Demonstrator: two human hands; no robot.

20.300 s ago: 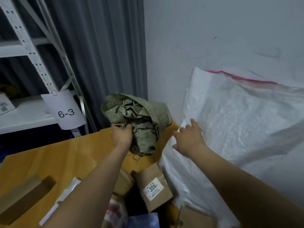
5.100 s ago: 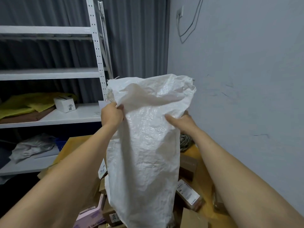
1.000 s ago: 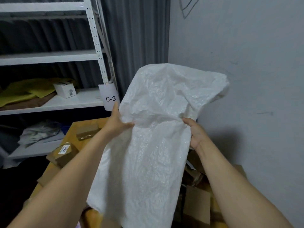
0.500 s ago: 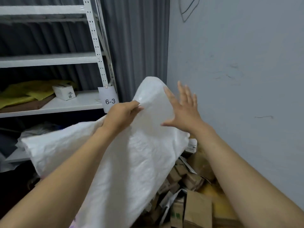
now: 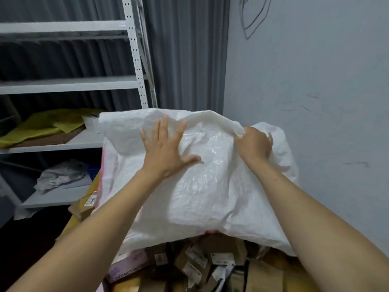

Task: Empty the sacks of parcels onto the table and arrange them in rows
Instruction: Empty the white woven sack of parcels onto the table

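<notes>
Above the heaped cardboard parcels (image 5: 202,260), the left hand (image 5: 166,152) presses flat, fingers spread, on the white woven sack (image 5: 200,186) while the right hand (image 5: 253,145) grips its folded edge.

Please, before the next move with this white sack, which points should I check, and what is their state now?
1. The right hand grips the edge of the white sack: ok.
2. The left hand holds the sack: not ok, it lies flat on it, fingers spread.
3. The sack is fully empty: cannot tell.
4. Some parcels are out of the sack: ok, a heap shows below it.
5. The parcels stand in rows: not ok, they lie jumbled.
</notes>
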